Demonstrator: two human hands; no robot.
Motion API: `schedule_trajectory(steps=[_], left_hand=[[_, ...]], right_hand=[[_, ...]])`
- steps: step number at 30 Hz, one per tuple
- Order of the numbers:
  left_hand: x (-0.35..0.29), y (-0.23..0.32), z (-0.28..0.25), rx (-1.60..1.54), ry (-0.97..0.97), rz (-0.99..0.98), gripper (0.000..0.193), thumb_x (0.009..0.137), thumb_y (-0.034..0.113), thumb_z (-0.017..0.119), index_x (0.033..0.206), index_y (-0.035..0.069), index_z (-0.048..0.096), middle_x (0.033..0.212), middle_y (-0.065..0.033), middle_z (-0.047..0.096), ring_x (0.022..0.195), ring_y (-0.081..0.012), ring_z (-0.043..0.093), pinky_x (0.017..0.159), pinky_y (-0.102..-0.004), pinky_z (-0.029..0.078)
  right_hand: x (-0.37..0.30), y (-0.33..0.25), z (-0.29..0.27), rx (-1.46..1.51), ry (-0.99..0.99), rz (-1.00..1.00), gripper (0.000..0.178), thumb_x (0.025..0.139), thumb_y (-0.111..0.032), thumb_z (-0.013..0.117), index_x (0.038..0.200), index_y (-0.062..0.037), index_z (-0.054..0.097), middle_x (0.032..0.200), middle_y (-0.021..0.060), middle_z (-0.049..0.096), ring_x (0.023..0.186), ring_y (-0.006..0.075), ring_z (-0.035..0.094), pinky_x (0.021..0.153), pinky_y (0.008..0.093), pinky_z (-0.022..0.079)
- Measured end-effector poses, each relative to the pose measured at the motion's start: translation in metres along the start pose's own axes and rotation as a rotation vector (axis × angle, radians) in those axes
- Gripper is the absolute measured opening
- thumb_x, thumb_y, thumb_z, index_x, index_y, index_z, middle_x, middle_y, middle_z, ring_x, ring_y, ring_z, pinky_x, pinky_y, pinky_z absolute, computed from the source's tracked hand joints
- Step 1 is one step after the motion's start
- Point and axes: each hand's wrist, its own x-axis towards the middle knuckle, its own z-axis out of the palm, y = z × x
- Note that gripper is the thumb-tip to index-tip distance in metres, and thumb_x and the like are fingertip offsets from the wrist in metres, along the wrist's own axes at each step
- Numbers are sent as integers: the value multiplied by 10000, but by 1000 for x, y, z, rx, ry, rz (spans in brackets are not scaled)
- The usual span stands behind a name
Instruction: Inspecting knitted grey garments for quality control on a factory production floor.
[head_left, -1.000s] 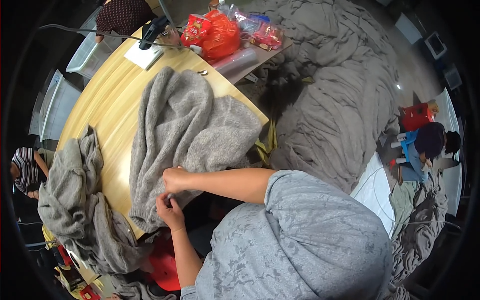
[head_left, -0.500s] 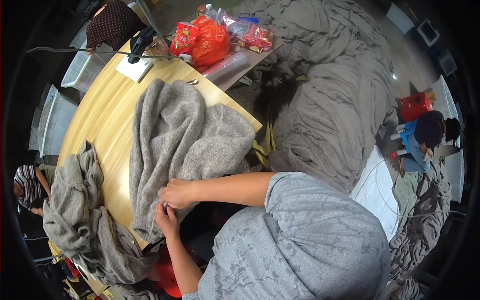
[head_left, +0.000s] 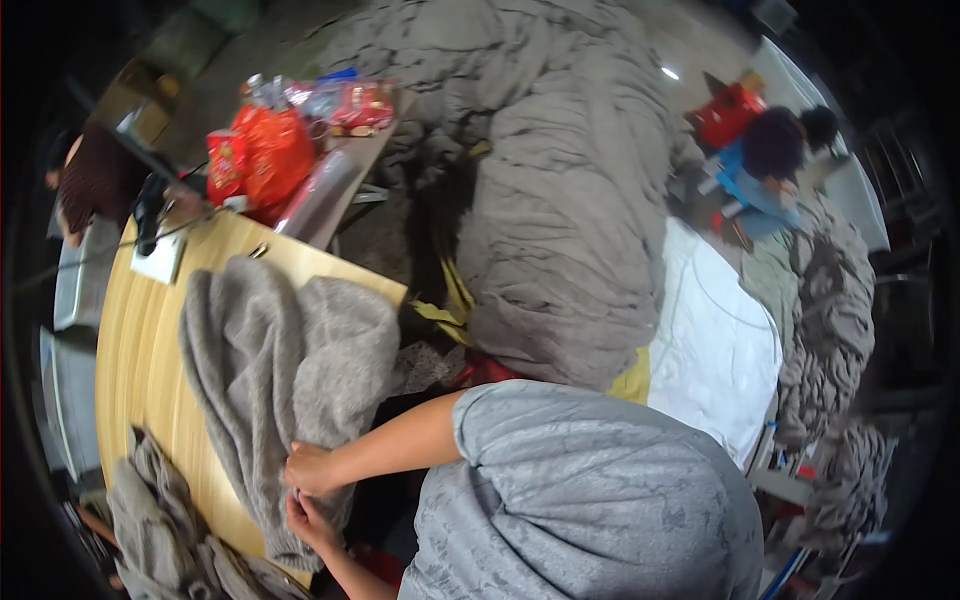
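A fuzzy grey knit sweater [head_left: 250,350] lies in loose folds across the corner of the pale wooden table [head_left: 140,370], its ribbed edge toward the bottom of the view. My right hand [head_left: 312,469] is closed on the sweater's near edge, knuckles up. Just below it, my left hand [head_left: 312,522] pinches the same edge, its fingertips close to the right hand. Whatever lies between the fingertips is too small to make out. Another grey knit piece [head_left: 150,520] is heaped at the table's lower left edge.
A red plastic bag [head_left: 275,155] and clear packages sit on a side table beyond. A large mound of grey fabric [head_left: 570,200] covers the floor at right, next to a white sheet [head_left: 715,330]. A person [head_left: 770,180] sits at far right; another person [head_left: 100,185] is at upper left.
The view has swung, so the table, sweater and bag appear further left and lower. My hands keep hold of the sweater's edge, close together as before.
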Motion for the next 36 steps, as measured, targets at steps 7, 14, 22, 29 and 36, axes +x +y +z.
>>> schedule_trajectory(steps=[7,14,22,29,36], left_hand=[[7,-5,-1,31,-42,80,206,899,188,511,750,51,476,608,61,419,503,-25,295,419,-199,223],[13,-24,-19,35,-193,85,143,891,115,488,849,-21,511,669,-9,515,557,-48,415,474,-194,316],[19,-11,-13,-101,-159,-153,106,827,44,470,724,46,491,547,50,429,432,-25,325,389,-197,240],[20,6,-9,-88,-161,-192,118,816,38,471,706,41,515,536,27,465,427,-31,336,391,-201,252],[25,-20,-19,228,-199,110,131,841,38,451,759,-2,546,648,8,536,557,-36,384,485,-192,297]], right_hand=[[1,9,6,70,-9,16,142,578,-223,637,625,-90,631,622,75,614,611,241,589,732,357,361],[1,3,-4,47,-112,21,127,585,-205,635,631,-87,635,632,75,619,632,214,590,755,333,336],[-3,5,0,81,-14,23,127,548,-190,627,611,-80,617,610,88,606,597,221,582,752,330,339],[-6,9,8,96,65,-30,117,566,-181,621,609,-79,585,593,79,587,608,236,574,733,347,339],[-4,9,11,66,93,-88,103,602,-177,617,612,-83,576,608,69,594,639,229,575,733,344,334]])
